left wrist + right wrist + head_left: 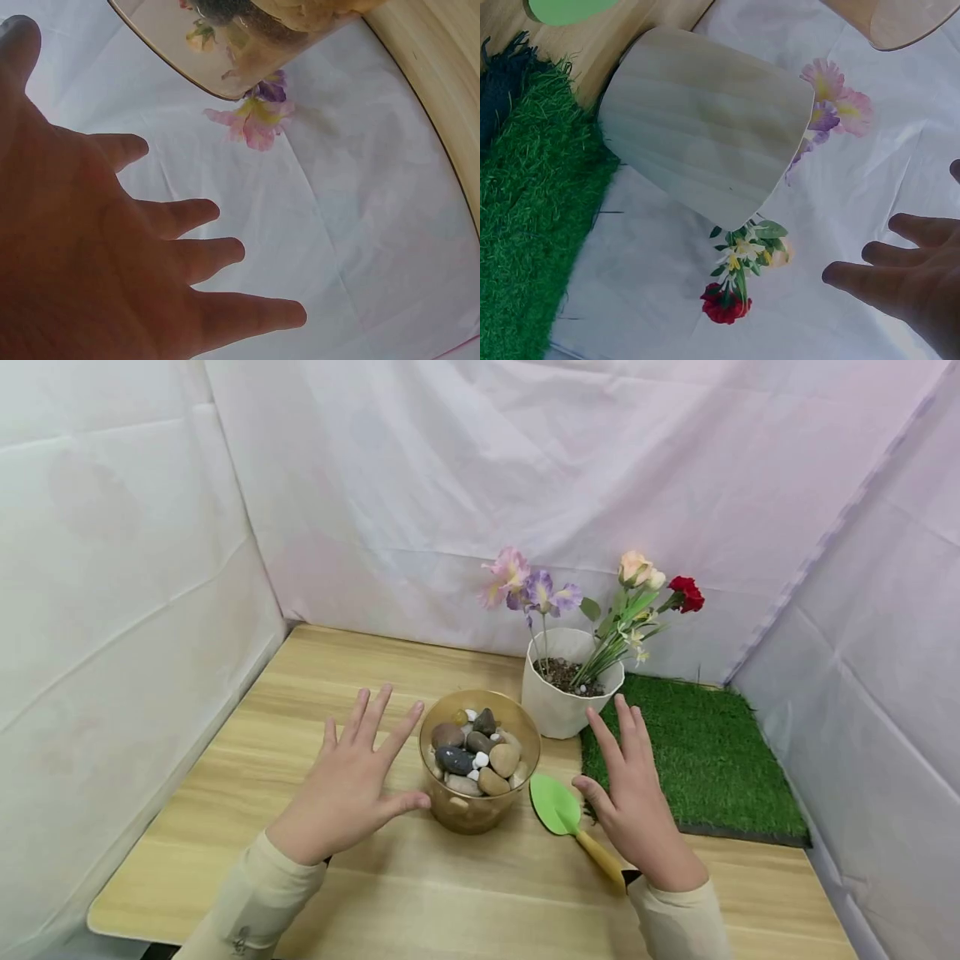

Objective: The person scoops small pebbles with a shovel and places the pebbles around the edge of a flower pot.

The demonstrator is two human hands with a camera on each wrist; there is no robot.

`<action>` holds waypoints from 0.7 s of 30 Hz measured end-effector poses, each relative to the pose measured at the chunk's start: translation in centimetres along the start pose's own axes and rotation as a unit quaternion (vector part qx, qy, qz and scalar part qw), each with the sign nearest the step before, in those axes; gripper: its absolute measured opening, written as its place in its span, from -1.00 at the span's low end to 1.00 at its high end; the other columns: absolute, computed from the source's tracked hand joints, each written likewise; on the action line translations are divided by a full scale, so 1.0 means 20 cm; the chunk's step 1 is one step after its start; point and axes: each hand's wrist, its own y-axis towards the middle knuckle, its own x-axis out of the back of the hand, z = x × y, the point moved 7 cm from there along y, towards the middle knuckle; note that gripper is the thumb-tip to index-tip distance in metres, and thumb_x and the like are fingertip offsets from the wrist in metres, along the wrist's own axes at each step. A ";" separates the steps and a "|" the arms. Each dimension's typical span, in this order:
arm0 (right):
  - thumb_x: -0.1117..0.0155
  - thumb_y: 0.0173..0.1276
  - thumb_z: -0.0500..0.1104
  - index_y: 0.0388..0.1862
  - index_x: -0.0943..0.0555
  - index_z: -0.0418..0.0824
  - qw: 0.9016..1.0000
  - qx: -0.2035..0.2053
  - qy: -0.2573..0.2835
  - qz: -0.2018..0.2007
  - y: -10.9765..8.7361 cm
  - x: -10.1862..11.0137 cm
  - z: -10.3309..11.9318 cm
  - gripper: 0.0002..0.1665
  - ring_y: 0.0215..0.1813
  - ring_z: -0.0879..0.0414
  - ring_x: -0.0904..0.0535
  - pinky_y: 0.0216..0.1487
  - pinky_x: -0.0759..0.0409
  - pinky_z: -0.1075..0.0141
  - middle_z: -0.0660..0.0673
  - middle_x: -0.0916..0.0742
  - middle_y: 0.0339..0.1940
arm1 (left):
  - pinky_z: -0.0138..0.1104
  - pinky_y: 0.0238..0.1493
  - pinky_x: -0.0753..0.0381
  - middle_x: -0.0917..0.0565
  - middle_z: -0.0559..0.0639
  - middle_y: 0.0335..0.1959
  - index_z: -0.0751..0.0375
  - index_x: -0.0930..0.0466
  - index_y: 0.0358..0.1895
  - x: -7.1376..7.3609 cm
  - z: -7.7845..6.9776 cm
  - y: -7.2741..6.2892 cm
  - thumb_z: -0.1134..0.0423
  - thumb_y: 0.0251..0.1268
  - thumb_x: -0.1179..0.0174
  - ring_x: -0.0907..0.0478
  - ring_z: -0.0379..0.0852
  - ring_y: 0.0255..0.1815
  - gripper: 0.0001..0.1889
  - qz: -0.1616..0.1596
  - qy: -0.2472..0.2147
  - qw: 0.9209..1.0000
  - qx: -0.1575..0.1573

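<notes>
My left hand (347, 792) is spread with straight fingers just left of an amber see-through bowl (471, 817). Brown, grey and tan stones (480, 752) and small white pebbles fill the bowl. In the left wrist view the left hand (112, 247) holds nothing, and the bowl (172, 45) is apart from its fingers. My right hand (636, 806), also spread and holding nothing, hovers to the right of a trowel (557, 806) with a green blade and yellow handle. The right wrist view shows the fingers of the right hand (907, 270) well apart from the white flowerpot (705, 124).
Behind the bowl stands the white flowerpot (558, 714) with soil, pink-purple irises (540, 589), pale roses (637, 570) and a red carnation (686, 595). A square of artificial grass (705, 752) lies at the right on the wooden table (247, 777). White cloth (375, 485) encloses the back and sides.
</notes>
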 end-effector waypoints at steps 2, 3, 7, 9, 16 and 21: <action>-0.23 0.67 0.20 0.84 -0.10 0.04 1.000 -0.004 -0.003 -0.003 0.00 0.00 0.00 -0.06 0.78 -0.30 0.32 0.54 0.08 -0.55 -0.14 0.12 0.84 | 0.66 0.38 0.08 0.24 0.26 0.80 -0.13 0.05 0.82 0.00 0.00 0.00 -0.57 0.30 -0.19 0.27 0.43 0.75 0.16 -0.001 -0.003 1.000 -0.004; -0.28 0.66 0.16 0.84 -0.10 0.05 1.000 -0.007 -0.006 -0.004 -0.01 0.00 0.00 -0.05 0.78 -0.31 0.31 0.53 0.07 -0.55 -0.15 0.11 0.84 | 0.66 0.38 0.08 0.23 0.26 0.80 -0.13 0.05 0.82 0.00 0.00 0.01 -0.59 0.30 -0.17 0.27 0.43 0.75 0.16 -0.001 -0.004 1.000 -0.006; -0.48 0.55 -0.08 0.79 -0.22 -0.04 0.999 -0.034 -0.030 0.014 -0.04 0.00 -0.04 -0.04 0.73 -0.39 0.02 0.48 -0.16 -0.52 -0.28 -0.14 0.78 | 0.64 0.38 0.02 0.16 0.26 0.80 -0.12 0.05 0.82 -0.01 0.01 0.00 -0.64 0.33 -0.03 0.21 0.43 0.75 0.14 -0.007 -0.008 1.000 -0.015; -0.49 0.54 -0.07 0.67 -0.39 -0.18 0.995 -0.060 -0.045 0.064 -0.08 -0.02 -0.09 -0.18 0.61 -0.40 -0.28 0.42 -0.35 -0.44 -0.34 -0.40 0.63 | 0.61 0.39 -0.06 0.10 0.29 0.79 -0.10 0.03 0.82 -0.01 0.02 -0.01 -0.63 0.34 -0.01 0.13 0.46 0.73 0.13 -0.012 -0.009 1.000 -0.018; -0.66 0.33 -0.01 -0.01 -0.69 -0.18 0.928 -0.165 -0.051 0.330 -0.36 -0.22 -0.36 -0.58 -0.38 0.12 -0.58 -0.36 -0.61 0.15 0.02 -0.69 -0.35 | 0.35 0.53 -0.23 -0.03 0.38 0.73 0.03 -0.10 0.78 0.00 0.03 0.01 -0.29 0.33 -0.44 -0.07 0.47 0.68 0.09 -0.041 -0.036 0.997 -0.051; -0.66 0.26 -0.13 -0.20 -0.63 -0.06 0.935 -0.116 -0.041 0.332 -0.44 -0.29 -0.41 -0.69 -0.53 0.27 -0.34 -0.50 -0.40 0.30 0.16 -0.52 -0.51 | 0.32 0.42 -0.42 -0.14 0.38 0.68 0.08 -0.19 0.74 0.08 0.03 0.04 -0.05 0.26 -0.60 -0.29 0.45 0.57 0.06 -0.085 -0.047 0.992 -0.074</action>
